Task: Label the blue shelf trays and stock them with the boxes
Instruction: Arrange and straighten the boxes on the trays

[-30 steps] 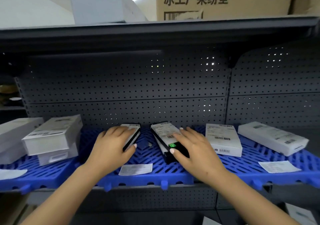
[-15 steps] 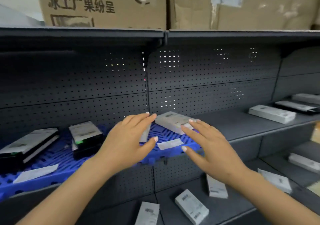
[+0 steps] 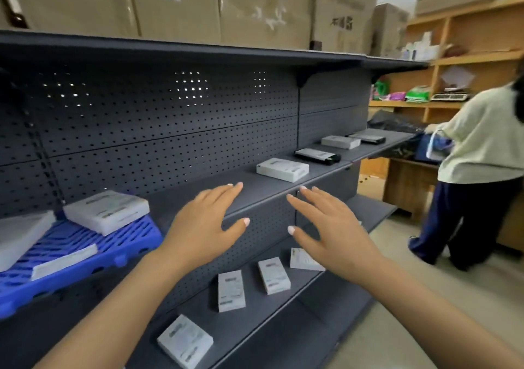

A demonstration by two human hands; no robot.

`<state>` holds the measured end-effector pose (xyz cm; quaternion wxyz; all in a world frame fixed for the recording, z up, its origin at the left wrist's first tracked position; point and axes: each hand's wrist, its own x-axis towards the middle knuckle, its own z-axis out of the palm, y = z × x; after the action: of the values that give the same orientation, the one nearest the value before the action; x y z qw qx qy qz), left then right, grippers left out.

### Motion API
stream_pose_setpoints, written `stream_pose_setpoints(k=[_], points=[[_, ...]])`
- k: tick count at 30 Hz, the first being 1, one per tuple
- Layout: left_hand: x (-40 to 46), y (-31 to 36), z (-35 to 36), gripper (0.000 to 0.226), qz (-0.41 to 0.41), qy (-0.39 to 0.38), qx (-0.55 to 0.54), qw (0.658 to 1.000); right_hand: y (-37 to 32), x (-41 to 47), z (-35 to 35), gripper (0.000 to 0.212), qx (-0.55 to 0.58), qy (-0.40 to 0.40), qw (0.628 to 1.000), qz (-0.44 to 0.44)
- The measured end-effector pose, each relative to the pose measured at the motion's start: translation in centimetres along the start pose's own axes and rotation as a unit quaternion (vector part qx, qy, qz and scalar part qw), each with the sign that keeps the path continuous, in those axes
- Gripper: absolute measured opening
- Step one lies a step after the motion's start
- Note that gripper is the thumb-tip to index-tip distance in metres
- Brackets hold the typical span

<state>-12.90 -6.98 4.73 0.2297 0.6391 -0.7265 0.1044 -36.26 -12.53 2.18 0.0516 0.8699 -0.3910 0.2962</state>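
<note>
Hands empty before grey shelving, stock scattered.
Left hand [image 3: 204, 226] and right hand [image 3: 329, 229] hovered spread, holding nothing; blue tray [image 3: 85, 243] lay left, white box [image 3: 106, 211] overhanging its edge, likely to slip; unstocked box [image 3: 282, 169] sat beyond on bare shelf.

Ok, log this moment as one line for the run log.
left hand: open, empty | right hand: open, empty | blue tray: holds white box, paper label | middle shelf: bare ahead
</note>
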Motion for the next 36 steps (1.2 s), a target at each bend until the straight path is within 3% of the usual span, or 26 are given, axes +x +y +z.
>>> stream_pose_setpoints(k=[10,23,28,36], points=[[12.0,4.9,9.8,0.066,0.015,-0.022,-0.021,0.999,12.5,2.4,1.5,0.060,-0.029,-0.028,0.998,0.058],[27.8,4.9,20.1,0.066,-0.047,-0.065,0.000,0.997,27.5,10.7,4.7,0.072,-0.058,-0.064,0.995,0.042],[31.9,4.2,23.3,0.073,-0.109,-0.109,0.033,0.987,31.6,12.8,6.5,0.064,-0.039,-0.067,0.997,0.030],[37.1,4.2,27.5,0.097,-0.303,-0.123,0.105,0.939,39.6,16.7,9.3,0.060,-0.010,-0.063,0.998,-0.019]])
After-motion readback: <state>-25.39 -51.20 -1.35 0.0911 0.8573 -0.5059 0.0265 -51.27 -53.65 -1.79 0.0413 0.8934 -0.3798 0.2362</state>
